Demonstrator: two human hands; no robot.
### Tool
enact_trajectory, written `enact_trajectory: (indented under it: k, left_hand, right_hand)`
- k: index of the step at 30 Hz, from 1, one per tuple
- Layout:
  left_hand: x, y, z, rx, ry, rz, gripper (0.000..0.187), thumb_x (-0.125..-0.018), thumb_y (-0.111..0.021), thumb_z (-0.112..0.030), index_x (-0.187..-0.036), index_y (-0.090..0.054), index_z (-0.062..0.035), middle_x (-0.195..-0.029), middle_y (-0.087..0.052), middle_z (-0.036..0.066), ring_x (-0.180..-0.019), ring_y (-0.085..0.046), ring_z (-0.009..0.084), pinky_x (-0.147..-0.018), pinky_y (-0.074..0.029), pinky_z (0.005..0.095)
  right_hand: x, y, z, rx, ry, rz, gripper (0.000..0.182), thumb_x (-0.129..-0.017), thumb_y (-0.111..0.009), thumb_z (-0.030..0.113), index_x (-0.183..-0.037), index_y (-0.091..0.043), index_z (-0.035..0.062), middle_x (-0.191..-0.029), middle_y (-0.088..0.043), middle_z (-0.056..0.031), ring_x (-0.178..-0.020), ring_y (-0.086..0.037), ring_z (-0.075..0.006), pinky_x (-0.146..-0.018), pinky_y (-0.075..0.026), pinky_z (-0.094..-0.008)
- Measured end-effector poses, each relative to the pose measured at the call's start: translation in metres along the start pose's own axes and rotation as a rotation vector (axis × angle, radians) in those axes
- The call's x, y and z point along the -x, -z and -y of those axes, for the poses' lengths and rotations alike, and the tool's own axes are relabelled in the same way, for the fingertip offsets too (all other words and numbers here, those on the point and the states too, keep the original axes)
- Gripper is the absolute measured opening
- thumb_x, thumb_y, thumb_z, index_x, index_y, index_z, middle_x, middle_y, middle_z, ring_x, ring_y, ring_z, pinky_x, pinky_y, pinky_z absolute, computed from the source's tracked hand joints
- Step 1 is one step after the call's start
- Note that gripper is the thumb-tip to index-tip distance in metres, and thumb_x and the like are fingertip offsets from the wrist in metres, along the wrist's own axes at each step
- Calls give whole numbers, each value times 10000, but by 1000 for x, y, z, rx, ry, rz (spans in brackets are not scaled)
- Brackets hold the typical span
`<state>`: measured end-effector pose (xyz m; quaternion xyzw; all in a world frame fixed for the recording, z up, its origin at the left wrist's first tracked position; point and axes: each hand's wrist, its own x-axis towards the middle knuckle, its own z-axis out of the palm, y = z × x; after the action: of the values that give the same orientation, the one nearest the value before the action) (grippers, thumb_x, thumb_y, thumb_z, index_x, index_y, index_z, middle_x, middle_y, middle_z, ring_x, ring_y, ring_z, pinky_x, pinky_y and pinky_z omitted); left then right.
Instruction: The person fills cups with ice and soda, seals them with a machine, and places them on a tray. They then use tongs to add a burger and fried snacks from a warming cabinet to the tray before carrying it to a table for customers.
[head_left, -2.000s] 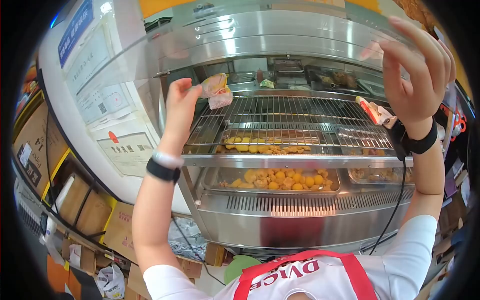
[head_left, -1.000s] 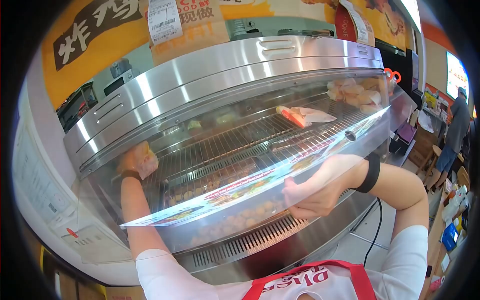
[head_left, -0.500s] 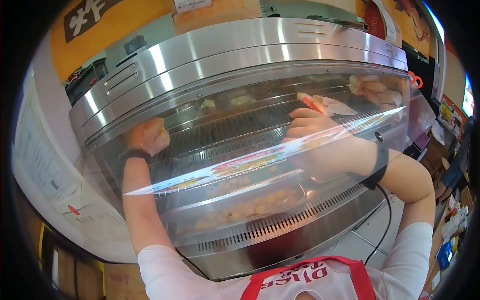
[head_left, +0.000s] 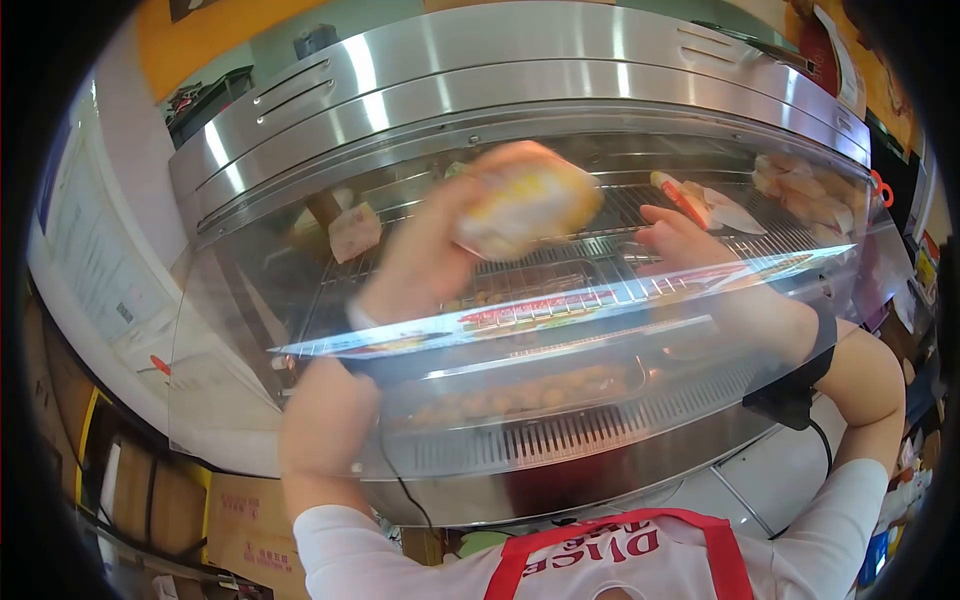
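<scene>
Behind the clear curved panel (head_left: 300, 300) of a heated display case, my left hand (head_left: 425, 245) grips a paper-wrapped food packet (head_left: 530, 205), white with yellow print and blurred by motion. The packet is held above the wire rack (head_left: 625, 215). My right hand (head_left: 685, 245) hovers over the rack's right part, fingers apart and holding nothing. Just beyond its fingertips lies a red and white food sleeve (head_left: 690, 203). Another wrapped packet (head_left: 355, 232) stands at the left end of the rack.
Several paper-wrapped items (head_left: 805, 195) sit at the rack's right end. Below, a tray of small round brown pieces (head_left: 540, 392) rests near the vented front ledge (head_left: 560, 437). The steel hood (head_left: 520, 70) spans the top. A cardboard box (head_left: 250, 535) is at lower left.
My left hand has moved from the left end toward the middle, carrying the wrapped packet. My right hand's fingers have come away from beside the red and white sleeve. The view has shifted slightly.
</scene>
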<state>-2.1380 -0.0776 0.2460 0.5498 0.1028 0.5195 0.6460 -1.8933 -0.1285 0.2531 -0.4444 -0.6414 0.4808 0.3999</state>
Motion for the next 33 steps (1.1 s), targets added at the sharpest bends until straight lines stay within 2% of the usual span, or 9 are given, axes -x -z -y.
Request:
enact_trajectory:
  k: [4,8,10,13,17,21,28,30,33]
  left_hand:
    - [16,-58,58,-36,169,-207,393,-802,-503,-147,-1152,-405,0,-1052,-519,131,-960,-524,177,-818,-438,317]
    - [7,-40,49,-468,169,-88,469,-810,-532,-183,-1205,-338,-21,-1045,-507,125,-924,-528,183,-784,-441,291]
    - [-3,15,32,-147,279,-136,471,-799,-561,-197,-1203,-367,-52,-1051,-492,113,-899,-526,192,-777,-442,300]
    - [-12,97,-11,-662,20,-889,289,-840,-501,-226,-1084,-487,-72,-1026,-485,82,-789,-507,167,-678,-438,268]
    - [10,306,-42,-682,87,-825,400,-757,-598,-306,-994,-537,10,-848,-567,88,-728,-536,175,-632,-435,298]
    - [39,187,-43,-1031,298,-1032,290,-806,-541,-200,-970,-541,39,-836,-595,84,-727,-567,169,-635,-438,282]
    - [31,260,-33,-1154,127,-833,380,-801,-553,-297,-1006,-563,22,-946,-591,83,-833,-547,158,-716,-417,288]
    - [27,255,-44,-1408,-268,-80,388,-844,-458,-298,-1037,-527,32,-988,-575,112,-869,-555,195,-775,-425,313]
    - [49,190,-62,-384,-26,-585,363,-866,-406,-226,-1089,-476,53,-1083,-529,181,-1045,-485,283,-906,-379,403]
  right_hand:
    - [-13,13,-23,-521,-154,356,473,-875,-461,305,-1240,-316,40,-1144,-457,-113,-1027,-492,-187,-820,-436,-281]
    - [-9,12,-25,-459,-112,211,417,-856,-494,163,-1216,-321,42,-1117,-476,-96,-1022,-499,-175,-837,-438,-290]
    - [-9,5,-24,-256,133,101,479,-785,-568,55,-1201,-331,41,-1092,-490,-91,-1003,-515,-167,-847,-437,-283]
    - [-7,4,-21,-276,61,82,563,-723,-622,10,-1202,-328,38,-1091,-491,-92,-1003,-515,-168,-848,-438,-281]
    - [-7,3,-18,-243,64,88,594,-710,-645,25,-1207,-321,35,-1089,-492,-91,-1000,-517,-170,-841,-441,-276]
    - [-6,-1,-15,-148,76,181,606,-707,-644,65,-1220,-322,33,-1086,-502,-87,-976,-515,-139,-836,-428,-274]
    - [-5,0,-13,-149,56,227,601,-687,-671,71,-1182,-336,12,-1052,-514,-99,-957,-529,-152,-804,-446,-254]
    - [-5,0,-15,-148,57,224,599,-686,-675,75,-1178,-340,14,-1048,-516,-95,-955,-528,-149,-806,-443,-254]
    - [-3,-1,-14,-143,58,252,590,-689,-677,87,-1172,-345,15,-1050,-516,-90,-961,-525,-146,-811,-440,-258]
